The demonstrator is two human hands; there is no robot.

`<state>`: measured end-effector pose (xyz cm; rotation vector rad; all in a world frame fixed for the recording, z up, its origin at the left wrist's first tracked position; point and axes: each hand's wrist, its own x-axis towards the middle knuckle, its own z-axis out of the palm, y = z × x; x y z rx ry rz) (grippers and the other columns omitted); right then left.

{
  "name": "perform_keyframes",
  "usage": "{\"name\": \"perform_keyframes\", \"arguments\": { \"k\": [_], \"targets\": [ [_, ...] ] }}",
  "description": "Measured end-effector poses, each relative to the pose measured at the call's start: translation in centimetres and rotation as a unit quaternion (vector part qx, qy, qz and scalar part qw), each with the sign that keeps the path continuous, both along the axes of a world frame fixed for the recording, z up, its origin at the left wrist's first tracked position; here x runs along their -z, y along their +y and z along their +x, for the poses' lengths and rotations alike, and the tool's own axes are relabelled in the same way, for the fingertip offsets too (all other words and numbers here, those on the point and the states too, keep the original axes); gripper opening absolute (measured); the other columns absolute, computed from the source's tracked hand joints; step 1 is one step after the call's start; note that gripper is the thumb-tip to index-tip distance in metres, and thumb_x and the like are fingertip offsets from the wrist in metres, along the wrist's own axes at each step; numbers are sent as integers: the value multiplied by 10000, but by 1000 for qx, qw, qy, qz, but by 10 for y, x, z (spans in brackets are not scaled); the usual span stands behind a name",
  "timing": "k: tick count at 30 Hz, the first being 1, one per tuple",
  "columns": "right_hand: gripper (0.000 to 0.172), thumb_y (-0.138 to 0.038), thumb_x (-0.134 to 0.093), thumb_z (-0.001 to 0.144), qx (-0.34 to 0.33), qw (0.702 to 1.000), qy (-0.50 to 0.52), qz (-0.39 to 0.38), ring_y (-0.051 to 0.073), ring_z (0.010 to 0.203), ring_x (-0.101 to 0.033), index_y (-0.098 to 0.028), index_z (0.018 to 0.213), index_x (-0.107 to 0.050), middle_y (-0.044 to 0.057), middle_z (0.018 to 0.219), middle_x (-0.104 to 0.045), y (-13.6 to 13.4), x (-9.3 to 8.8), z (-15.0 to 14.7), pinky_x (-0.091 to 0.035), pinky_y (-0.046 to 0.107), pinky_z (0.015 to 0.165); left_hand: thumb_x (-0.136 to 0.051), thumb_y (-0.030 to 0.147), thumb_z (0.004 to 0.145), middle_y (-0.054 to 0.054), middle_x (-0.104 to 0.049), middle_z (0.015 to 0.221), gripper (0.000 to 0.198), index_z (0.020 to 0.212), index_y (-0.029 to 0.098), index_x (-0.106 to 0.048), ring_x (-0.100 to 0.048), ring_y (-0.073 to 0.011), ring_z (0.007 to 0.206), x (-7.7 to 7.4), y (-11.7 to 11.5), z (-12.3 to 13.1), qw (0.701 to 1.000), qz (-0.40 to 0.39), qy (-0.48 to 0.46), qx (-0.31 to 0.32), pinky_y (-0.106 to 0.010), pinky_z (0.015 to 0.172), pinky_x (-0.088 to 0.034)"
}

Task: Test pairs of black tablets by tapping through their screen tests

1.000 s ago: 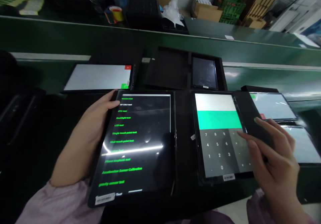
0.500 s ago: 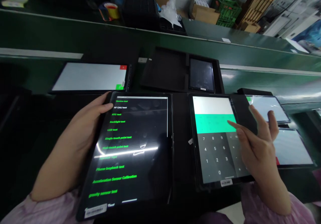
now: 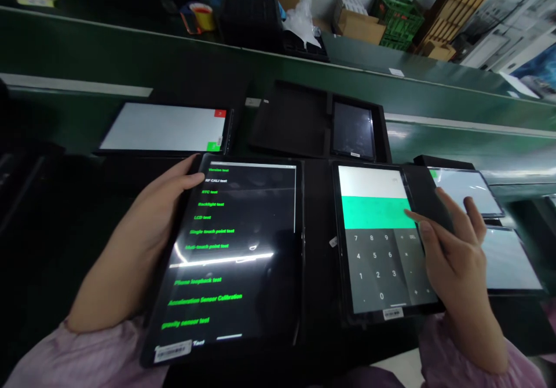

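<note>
My left hand (image 3: 163, 202) grips the left edge of a tablet (image 3: 243, 255), thumb on the bezel and fingers hidden beneath. That tablet is tilted and shows a list of tests, mostly in green letters, with a light glare across it. To the right lies a second tablet (image 3: 377, 272) with a calculator on screen: white display, green band, grey keys. Over its right edge is my right hand (image 3: 460, 249), holding nothing, its fingers apart. The index fingertip is at the right end of the green band; whether it touches the glass I cannot tell.
Behind the held tablet lies a white-screened tablet (image 3: 165, 127) with red and green corners. A black tray (image 3: 295, 116) holds a dark tablet (image 3: 353, 130). Two more lit tablets, one upper (image 3: 471, 191) and one lower (image 3: 512, 260), lie at right. A green ledge (image 3: 347, 69) runs behind.
Small characters now show in the calculator's white display, which looked blank before. My right index finger stays at the green band, slightly further right. The whole view has shifted a little.
</note>
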<state>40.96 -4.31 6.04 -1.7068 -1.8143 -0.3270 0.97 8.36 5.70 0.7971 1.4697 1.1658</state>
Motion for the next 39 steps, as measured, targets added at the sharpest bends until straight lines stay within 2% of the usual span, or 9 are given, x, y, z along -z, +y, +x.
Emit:
{"name": "perform_keyframes", "arguments": {
  "k": [4, 9, 12, 16, 23, 28, 30, 36, 39],
  "targets": [
    [303, -261, -554, 1068, -78, 996, 33, -39, 380, 1646, -289, -345, 1173, -826, -58, 1677, -495, -7, -14, -23, -367, 678, 1287, -823, 316, 679, 20, -848, 898, 502, 1179, 276, -820, -790, -226, 813, 3, -3, -2, 1000, 3, -14, -6, -261, 633, -611],
    [290, -182, -581, 1035, -167, 983, 35, -72, 334, 1670, -229, -307, 1109, -832, -118, 1701, -444, -16, -31, -53, -301, 553, 1345, -806, 329, 617, 8, -848, 903, 605, 1217, 258, -809, -781, -239, 811, -2, -2, 1, 1000, -12, -20, 8, -266, 612, -598],
    [295, -131, -598, 1006, -196, 978, 34, -67, 318, 1657, -268, -297, 1041, -839, -133, 1685, -464, -22, -32, -56, -313, 482, 1338, -799, 347, 599, -6, -848, 936, 608, 1199, 249, -801, -778, -256, 835, -5, -3, 1, 1000, -17, -15, 21, -275, 603, -585],
    [301, -102, -604, 980, -217, 973, 17, -83, 326, 1674, -217, -279, 1038, -840, -120, 1715, -422, -29, -27, -57, -342, 454, 1318, -788, 349, 618, -1, -837, 925, 549, 1158, 249, -794, -770, -248, 842, -6, -2, 1, 999, -11, -11, 33, -268, 607, -572],
    [300, -132, -599, 999, -198, 977, 11, -79, 358, 1663, -244, -297, 1070, -839, -93, 1690, -467, -32, -25, -55, -367, 537, 1308, -782, 356, 581, 27, -810, 816, 610, 1181, 247, -799, -732, -198, 733, -8, -2, 3, 1000, -16, -5, 11, -237, 604, -556],
    [285, -276, -563, 1068, -21, 999, 24, -23, 401, 1621, -332, -316, 1112, -841, -6, 1621, -562, -15, -19, -23, -365, 717, 1265, -786, 356, 579, 25, -817, 832, 606, 1177, 261, -808, -738, -221, 741, -9, -3, 4, 1000, -20, -13, 16, -263, 593, -559],
    [305, -344, -548, 1080, 17, 1000, 13, -14, 418, 1613, -341, -300, 1110, -848, 25, 1640, -543, -5, -14, -10, -329, 751, 1272, -789, 352, 576, 24, -817, 825, 571, 1139, 263, -813, -745, -231, 757, -9, -3, 4, 1000, -16, -18, 18, -265, 582, -553],
    [349, -410, -530, 1082, 31, 999, 6, -15, 442, 1628, -297, -314, 1047, -864, 33, 1613, -573, 7, -3, -1, -301, 792, 1260, -799, 362, 577, 26, -826, 836, 525, 1093, 268, -816, -769, -240, 787, -8, -3, 2, 999, -11, -18, 25, -269, 591, -566],
    [343, -397, -524, 1085, -3, 1000, -5, -26, 432, 1648, -247, -315, 1087, -857, 10, 1667, -512, 6, -5, -6, -304, 778, 1262, -798, 371, 570, 35, -827, 838, 567, 1128, 272, -811, -768, -231, 774, -7, -2, 2, 1000, -17, -13, 20, -268, 593, -573]
  ]
}}
